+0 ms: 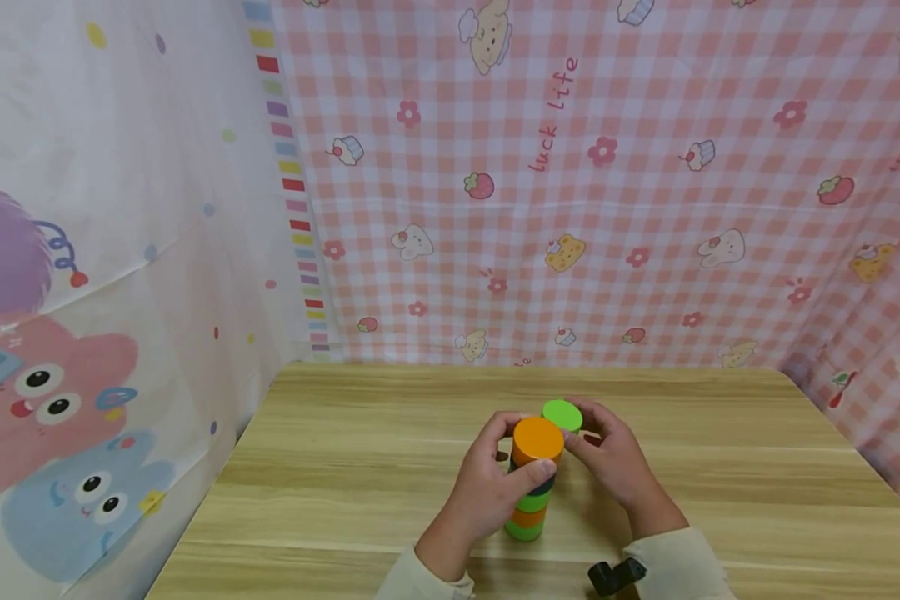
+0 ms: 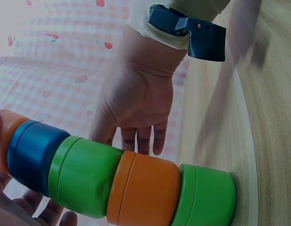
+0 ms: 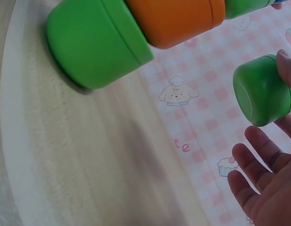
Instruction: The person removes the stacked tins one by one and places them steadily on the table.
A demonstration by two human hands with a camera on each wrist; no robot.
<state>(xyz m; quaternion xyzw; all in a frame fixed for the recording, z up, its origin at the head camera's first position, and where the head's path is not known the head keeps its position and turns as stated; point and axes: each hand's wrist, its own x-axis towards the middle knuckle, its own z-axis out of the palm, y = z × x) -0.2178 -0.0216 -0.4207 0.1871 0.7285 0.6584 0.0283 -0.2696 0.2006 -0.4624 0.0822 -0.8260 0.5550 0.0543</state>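
Observation:
Small round lidded jars stand in a straight stack on the table. From the bottom they are a green jar (image 2: pixel 208 195), an orange jar (image 2: pixel 147 188), a second green jar (image 2: pixel 84 176), a dark blue jar (image 2: pixel 37 155) and the top orange jar (image 1: pixel 537 437). My left hand (image 1: pixel 487 492) grips the stack near its top, thumb on the near side, by the top orange jar. Just right of the stack's top, my right hand (image 1: pixel 618 458) pinches a loose green jar (image 3: pixel 263 89) above the table, its other fingers spread.
The wood-grain table (image 1: pixel 345 467) extends around the stack. Behind it hangs a pink checked cloth (image 1: pixel 645 200), and a white patterned cloth (image 1: pixel 195 317) hangs at the left. A black strap mount (image 1: pixel 617 575) sits at the right sleeve.

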